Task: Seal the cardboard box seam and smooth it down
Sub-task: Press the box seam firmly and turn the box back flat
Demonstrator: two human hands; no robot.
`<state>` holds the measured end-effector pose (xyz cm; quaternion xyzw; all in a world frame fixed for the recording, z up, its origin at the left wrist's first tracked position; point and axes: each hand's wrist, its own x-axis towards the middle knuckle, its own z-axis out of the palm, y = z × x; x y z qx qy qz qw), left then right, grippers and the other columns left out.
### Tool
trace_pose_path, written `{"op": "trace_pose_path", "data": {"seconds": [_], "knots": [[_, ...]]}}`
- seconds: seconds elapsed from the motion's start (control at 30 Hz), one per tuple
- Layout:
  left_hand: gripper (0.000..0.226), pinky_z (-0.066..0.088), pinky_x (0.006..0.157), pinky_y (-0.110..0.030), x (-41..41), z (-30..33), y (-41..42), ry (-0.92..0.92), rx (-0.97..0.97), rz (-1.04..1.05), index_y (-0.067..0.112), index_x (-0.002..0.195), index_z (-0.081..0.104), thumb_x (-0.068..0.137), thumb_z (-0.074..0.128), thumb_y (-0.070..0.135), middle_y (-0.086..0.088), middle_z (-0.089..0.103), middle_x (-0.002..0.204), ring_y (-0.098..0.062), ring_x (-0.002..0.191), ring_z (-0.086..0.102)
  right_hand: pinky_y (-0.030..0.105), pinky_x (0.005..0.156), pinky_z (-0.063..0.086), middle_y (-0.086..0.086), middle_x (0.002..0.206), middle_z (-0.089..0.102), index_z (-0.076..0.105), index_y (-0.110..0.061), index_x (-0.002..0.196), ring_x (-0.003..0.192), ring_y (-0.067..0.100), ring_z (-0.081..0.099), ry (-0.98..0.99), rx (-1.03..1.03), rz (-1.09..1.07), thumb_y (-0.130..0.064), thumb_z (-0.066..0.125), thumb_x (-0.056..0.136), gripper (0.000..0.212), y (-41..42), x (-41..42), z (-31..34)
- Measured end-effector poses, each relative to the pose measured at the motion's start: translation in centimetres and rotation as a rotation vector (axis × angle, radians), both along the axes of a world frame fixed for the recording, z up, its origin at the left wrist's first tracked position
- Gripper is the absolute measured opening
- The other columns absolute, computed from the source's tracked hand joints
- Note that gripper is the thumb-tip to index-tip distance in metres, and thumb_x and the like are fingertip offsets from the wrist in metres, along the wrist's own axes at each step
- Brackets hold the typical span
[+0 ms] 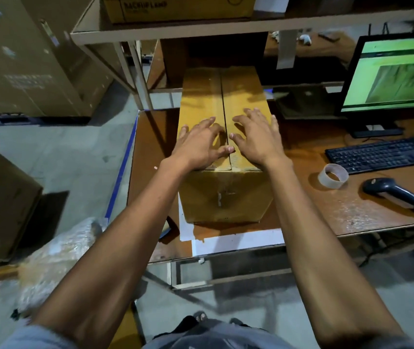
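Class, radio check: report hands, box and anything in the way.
Left hand and right hand flat on box, either side of seam. No tape visible on seam. Tape roll sits right, untouched. Nothing blocking.

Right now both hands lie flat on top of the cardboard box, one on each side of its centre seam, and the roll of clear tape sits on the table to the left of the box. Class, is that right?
Not quite. The head view shows the roll of clear tape on the table to the right of the cardboard box, near the keyboard. The rest holds: the left hand and right hand lie flat either side of the centre seam.
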<state>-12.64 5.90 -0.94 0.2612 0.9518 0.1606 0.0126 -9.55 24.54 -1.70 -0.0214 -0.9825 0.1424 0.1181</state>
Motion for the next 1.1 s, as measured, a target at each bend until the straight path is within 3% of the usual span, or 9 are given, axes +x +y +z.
{"op": "trace_pose_path", "data": {"seconds": [0.07, 0.13, 0.27, 0.4, 0.5, 0.7, 0.9, 1.1], "knots": [[0.077, 0.012, 0.132, -0.061, 0.8, 0.1, -0.4, 0.011, -0.002, -0.033, 0.03, 0.162, 0.044, 0.1, 0.055, 0.074, -0.002, 0.022, 0.181, -0.026, 0.165, 0.025, 0.05, 0.12, 0.037, 0.001, 0.157, 0.053, 0.06, -0.029, 0.145, 0.146, 0.028, 0.05, 0.049, -0.03, 0.043, -0.042, 0.061, 0.106, 0.042, -0.2, 0.5, 0.2], [0.087, 0.012, 0.132, -0.061, 1.9, 0.0, -0.9, 0.015, -0.025, -0.053, 0.027, 0.166, 0.04, 0.098, 0.049, 0.08, -0.003, 0.023, 0.18, -0.025, 0.165, 0.027, 0.044, 0.103, 0.051, 0.0, 0.146, 0.06, 0.064, -0.027, 0.14, 0.129, 0.027, 0.062, 0.091, -0.056, 0.074, -0.038, 0.062, 0.106, 0.036, -0.2, 1.1, 0.5], [0.088, 0.018, 0.133, -0.056, 3.6, -0.5, -1.9, 0.097, -0.034, -0.044, 0.026, 0.165, 0.042, 0.099, 0.041, 0.084, 0.0, 0.035, 0.176, -0.022, 0.16, 0.036, 0.041, 0.091, 0.053, 0.001, 0.133, 0.066, 0.068, -0.027, 0.134, 0.12, 0.026, 0.064, 0.106, -0.008, 0.127, -0.039, 0.06, 0.107, 0.031, -0.3, 1.9, 0.7], [0.067, 0.044, 0.119, -0.045, 5.4, -1.8, -3.1, 0.353, 0.066, -0.07, 0.029, 0.148, 0.065, 0.103, 0.048, 0.075, 0.003, 0.063, 0.156, -0.021, 0.14, 0.061, 0.039, 0.082, 0.051, 0.0, 0.129, 0.069, 0.07, -0.027, 0.129, 0.114, 0.029, 0.067, 0.139, 0.006, 0.152, -0.043, 0.054, 0.108, 0.031, -0.4, 3.2, -0.1], [0.059, 0.052, 0.106, -0.04, 6.2, -3.4, -3.8, 0.496, 0.081, -0.066, 0.032, 0.143, 0.071, 0.103, 0.053, 0.072, 0.007, 0.063, 0.155, -0.02, 0.134, 0.065, 0.039, 0.082, 0.053, -0.002, 0.126, 0.073, 0.071, -0.027, 0.125, 0.108, 0.031, 0.069, 0.197, 0.027, 0.155, -0.048, 0.045, 0.109, 0.037, -0.5, 4.6, -0.6], [0.064, 0.047, 0.118, -0.044, 6.0, -4.9, -4.1, 0.584, 0.022, -0.087, 0.03, 0.146, 0.069, 0.103, 0.051, 0.074, 0.0, 0.069, 0.149, -0.019, 0.142, 0.062, 0.041, 0.103, 0.053, 0.002, 0.133, 0.076, 0.075, -0.021, 0.129, 0.124, 0.023, 0.07, 0.423, 0.18, 0.113, -0.05, 0.042, 0.112, 0.047, -1.0, 6.9, -3.9], [0.06, 0.044, 0.108, -0.046, 6.5, -5.6, -4.0, 0.673, 0.057, -0.021, 0.03, 0.141, 0.073, 0.103, 0.054, 0.072, 0.005, 0.072, 0.144, -0.018, 0.138, 0.064, 0.041, 0.089, 0.047, -0.001, 0.131, 0.076, 0.077, -0.021, 0.129, 0.116, 0.023, 0.072, 0.722, 0.312, 0.08, -0.056, 0.057, 0.107, 0.046, -0.2, 7.5, -7.5], [0.066, 0.042, 0.108, -0.051, 6.6, -6.2, -4.1, 0.722, 0.024, 0.014, 0.029, 0.143, 0.071, 0.099, 0.057, 0.077, 0.007, 0.07, 0.147, -0.019, 0.139, 0.062, 0.045, 0.101, 0.034, -0.001, 0.137, 0.07, 0.07, -0.028, 0.135, 0.125, 0.023, 0.054, 0.721, 0.361, -0.069, -0.067, 0.053, 0.104, 0.053, -0.8, 8.1, -10.0]]}}
